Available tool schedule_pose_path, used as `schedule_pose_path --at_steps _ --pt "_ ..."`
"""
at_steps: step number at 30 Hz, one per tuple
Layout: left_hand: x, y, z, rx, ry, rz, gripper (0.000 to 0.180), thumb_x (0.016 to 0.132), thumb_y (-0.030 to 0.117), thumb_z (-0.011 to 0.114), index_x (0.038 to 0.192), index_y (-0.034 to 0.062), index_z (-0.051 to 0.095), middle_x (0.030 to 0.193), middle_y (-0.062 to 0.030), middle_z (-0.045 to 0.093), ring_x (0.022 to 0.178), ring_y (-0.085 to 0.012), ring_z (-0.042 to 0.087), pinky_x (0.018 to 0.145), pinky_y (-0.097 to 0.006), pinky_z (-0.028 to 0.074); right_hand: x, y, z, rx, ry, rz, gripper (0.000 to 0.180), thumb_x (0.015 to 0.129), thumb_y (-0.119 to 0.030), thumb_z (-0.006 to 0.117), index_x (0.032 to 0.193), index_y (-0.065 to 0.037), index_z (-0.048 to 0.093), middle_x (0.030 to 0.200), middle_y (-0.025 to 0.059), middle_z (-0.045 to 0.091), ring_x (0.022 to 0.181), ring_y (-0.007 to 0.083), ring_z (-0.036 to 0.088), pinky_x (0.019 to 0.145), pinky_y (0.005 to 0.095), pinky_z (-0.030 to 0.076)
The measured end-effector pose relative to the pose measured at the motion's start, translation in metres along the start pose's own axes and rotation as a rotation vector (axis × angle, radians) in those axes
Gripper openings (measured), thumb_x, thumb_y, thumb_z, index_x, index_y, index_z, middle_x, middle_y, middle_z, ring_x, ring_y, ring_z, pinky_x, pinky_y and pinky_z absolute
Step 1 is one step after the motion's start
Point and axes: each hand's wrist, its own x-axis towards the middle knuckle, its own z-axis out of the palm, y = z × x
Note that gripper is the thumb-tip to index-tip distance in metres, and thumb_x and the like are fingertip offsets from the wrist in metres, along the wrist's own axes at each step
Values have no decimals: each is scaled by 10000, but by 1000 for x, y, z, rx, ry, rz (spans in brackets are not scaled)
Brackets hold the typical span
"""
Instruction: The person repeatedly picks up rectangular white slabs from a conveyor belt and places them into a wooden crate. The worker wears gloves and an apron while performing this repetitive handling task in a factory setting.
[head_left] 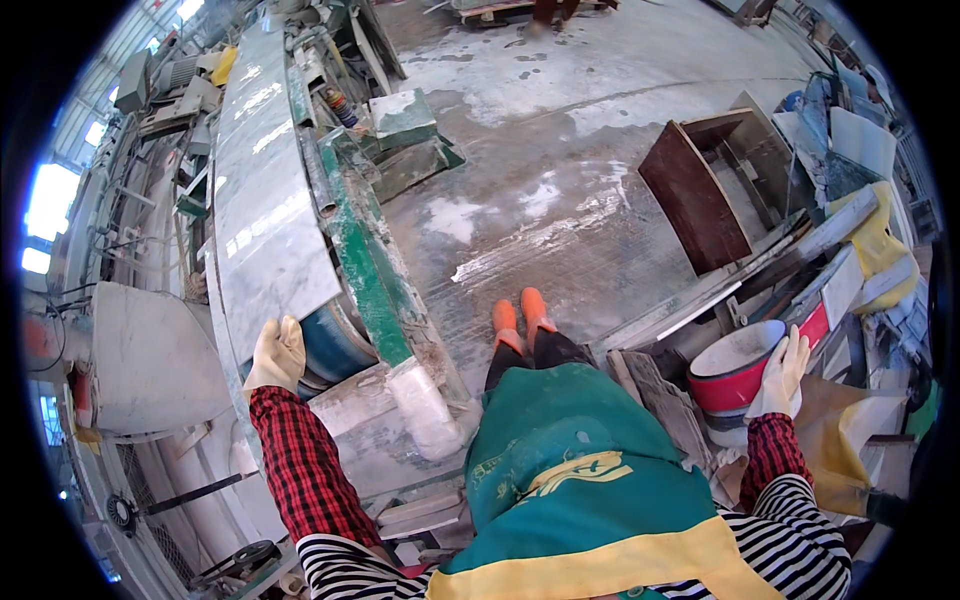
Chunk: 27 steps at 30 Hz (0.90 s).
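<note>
A long pale grey-veined stone slab (270,230) lies on the conveyor at the left. My left hand (276,358), in a cream glove, is at its near end, fingers bent and pressed together at the edge. The blue roller (335,345) shows just past the slab's corner. On the right, my gloved right hand (783,378) is beside a red tub (722,392) with a pale inside. Its fingers are stretched out and lie against the tub's right side and a red piece (814,326) there; no grip shows.
A green frame beam (365,290) runs along the conveyor, ending in a white-wrapped post (424,405) near my left side. A brown open-topped wooden box (695,205) stands at the right. Stacked offcuts and yellow cloth (880,250) crowd beyond the tub. The concrete floor (530,230) has wet patches.
</note>
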Motion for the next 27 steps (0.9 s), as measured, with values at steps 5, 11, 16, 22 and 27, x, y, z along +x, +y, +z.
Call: schedule_pose_path --at_steps 5,11,16,22,27 --pt "21 -30 -26 81 -336 108 429 1101 237 489 1385 -84 482 1388 -139 569 1289 -222 545 1107 -292 432 -6 -22 -24 26 70 32 357 1019 -234 546 1328 -75 626 1229 242 619 1156 435 569 1050 531 433" --pt "-1 -68 14 12 -52 250 567 1097 359 453 1491 -49 426 1622 -176 375 1502 -262 355 1268 -376 241 5 -52 -24 16 294 34 288 936 -230 597 1177 -82 653 1122 210 601 1064 412 567 941 523 448" --pt "-139 -131 177 936 -30 628 562 1078 342 531 1496 -23 438 1526 -221 473 1420 -296 462 1214 -390 338 20 -54 -59 114 90 144 259 876 -207 674 1098 -81 633 1014 144 589 1002 359 585 887 477 468" --pt "-134 -164 182 1278 -476 685 583 1117 264 442 1612 21 255 1697 -157 203 1556 -278 226 1251 -404 222 44 -21 -67 218 174 159 299 864 -217 717 1096 -61 614 946 123 610 962 338 620 905 453 490" --pt "-71 -167 153 2050 -446 1122 647 1031 451 568 1516 36 464 1581 -339 349 1448 -457 384 1192 -558 302 58 -5 -53 82 184 194 281 853 -247 729 1015 -72 582 1026 129 577 1064 324 574 922 447 463"
